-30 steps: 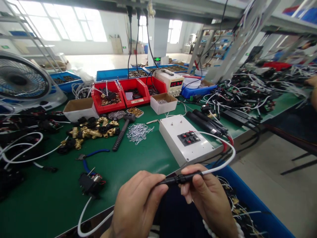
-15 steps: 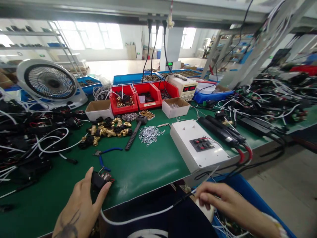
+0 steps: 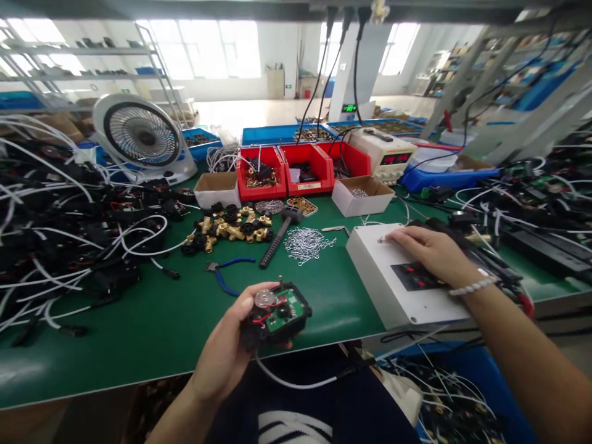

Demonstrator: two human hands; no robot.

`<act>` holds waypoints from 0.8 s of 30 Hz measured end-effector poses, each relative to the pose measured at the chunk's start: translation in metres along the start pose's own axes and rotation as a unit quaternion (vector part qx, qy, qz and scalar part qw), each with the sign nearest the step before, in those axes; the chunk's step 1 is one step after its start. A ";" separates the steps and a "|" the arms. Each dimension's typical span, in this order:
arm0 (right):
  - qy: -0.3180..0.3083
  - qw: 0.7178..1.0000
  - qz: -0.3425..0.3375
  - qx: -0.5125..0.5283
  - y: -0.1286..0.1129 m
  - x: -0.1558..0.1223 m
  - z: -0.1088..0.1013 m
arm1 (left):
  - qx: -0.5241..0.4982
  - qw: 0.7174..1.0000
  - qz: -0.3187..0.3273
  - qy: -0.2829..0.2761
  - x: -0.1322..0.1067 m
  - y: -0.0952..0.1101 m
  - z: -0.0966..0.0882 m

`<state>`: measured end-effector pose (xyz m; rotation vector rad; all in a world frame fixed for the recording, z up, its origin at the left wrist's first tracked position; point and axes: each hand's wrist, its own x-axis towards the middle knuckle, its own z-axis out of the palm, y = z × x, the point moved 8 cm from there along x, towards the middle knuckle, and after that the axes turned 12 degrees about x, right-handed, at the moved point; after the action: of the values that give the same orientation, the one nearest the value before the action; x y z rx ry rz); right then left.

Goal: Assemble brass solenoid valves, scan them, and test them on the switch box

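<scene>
My left hand (image 3: 226,342) is closed around an open black housing with a green circuit board (image 3: 287,309) inside. A round silver motor and red wires show at the housing's left side. From it a white cable (image 3: 300,386) runs right to a black connector over my lap. My right hand (image 3: 428,246) rests over a white control box (image 3: 370,271), fingers curled together at a small toggle switch (image 3: 382,239) on its top; a second switch is hidden by the fingers. Below the palm lies the black terminal panel (image 3: 409,277), partly covered.
Blue-handled cutters (image 3: 226,277), a hammer (image 3: 280,237), metal clips (image 3: 308,243) and brass fittings (image 3: 226,228) lie on the green bench. Cabled black units (image 3: 92,259) heap at left. Red bins (image 3: 308,179) and a power supply (image 3: 379,151) stand behind. A blue crate (image 3: 490,376) sits below right.
My left hand has lifted the housing off the bench and turned its circuit board toward me. My right hand has gone from the cable's end up to the control box. The view has shifted left.
</scene>
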<state>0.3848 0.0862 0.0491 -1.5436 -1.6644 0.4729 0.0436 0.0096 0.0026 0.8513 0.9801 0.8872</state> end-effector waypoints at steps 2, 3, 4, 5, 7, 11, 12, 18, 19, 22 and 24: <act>-0.009 1.000 -0.009 -0.018 -0.002 -0.002 0.003 | -0.001 0.999 0.022 -0.040 0.000 0.005 0.015; -0.015 0.999 -0.017 -0.028 -0.005 -0.003 0.004 | -0.002 0.998 0.028 -0.064 0.000 0.006 0.022; -0.020 0.999 -0.026 -0.035 -0.007 -0.004 0.005 | -0.003 0.995 0.033 -0.090 0.000 0.006 0.027; -0.025 0.998 -0.035 -0.040 -0.009 -0.004 0.006 | 0.003 0.993 0.039 -0.116 -0.001 0.007 0.033; -0.032 0.998 -0.049 -0.039 -0.012 -0.004 0.008 | 0.035 0.986 0.061 -0.149 -0.002 0.008 0.039; -0.039 0.995 -0.071 -0.050 -0.013 -0.003 0.011 | 0.103 0.975 0.095 -0.173 -0.006 0.011 0.045; -0.038 0.995 -0.073 -0.055 -0.012 -0.002 0.011 | 0.110 0.973 0.097 -0.176 -0.007 0.011 0.046; 0.037 0.987 -0.107 -0.117 -0.028 -0.004 -0.003 | 0.117 0.967 0.122 -0.190 -0.012 0.010 0.048; 0.069 0.982 -0.113 -0.135 -0.037 -0.011 -0.009 | 0.115 0.967 0.122 -0.193 -0.012 0.009 0.047; 0.099 0.979 -0.131 -0.124 -0.071 -0.045 -0.008 | 0.107 0.967 0.124 -0.194 -0.011 0.007 0.046; 0.021 0.989 -0.146 0.011 -0.095 -0.077 0.015 | 0.092 0.969 0.117 -0.198 -0.010 0.005 0.046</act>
<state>0.3062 -0.0011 0.0871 -1.2570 -1.8085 0.3014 0.0826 -0.0065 0.0252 1.2674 0.6259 0.7889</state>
